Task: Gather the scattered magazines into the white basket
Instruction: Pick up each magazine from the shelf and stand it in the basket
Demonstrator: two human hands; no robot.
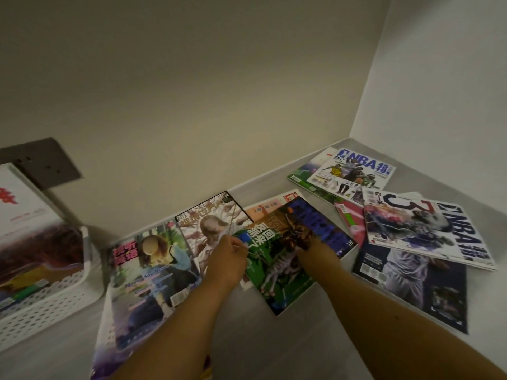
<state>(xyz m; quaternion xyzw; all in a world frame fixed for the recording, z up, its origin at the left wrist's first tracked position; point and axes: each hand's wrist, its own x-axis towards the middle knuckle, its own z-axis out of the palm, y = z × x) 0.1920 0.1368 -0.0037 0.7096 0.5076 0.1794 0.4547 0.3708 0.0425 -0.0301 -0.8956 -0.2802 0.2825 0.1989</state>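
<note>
**Taking hold of the green sports magazine**

You are closing your left hand (pixel 229 252) on the left edge of the glossy green-covered magazine (pixel 285 259) lying mid-floor; your right hand (pixel 315 252) is pressing flat on it. It looks light, floppy and slick, so pinch near the spine. The white perforated plastic basket (pixel 49 303) at left is already holding several magazines.

Both bare forearms reach forward from the bottom edge of the view, roughly parallel. The left hand (pixel 229 255) is curled, fingers bent in toward the thumb in a pinch. The right hand (pixel 315 249) lies palm down, wrist straight, its fingers pointing away and partly hidden from view.
</note>
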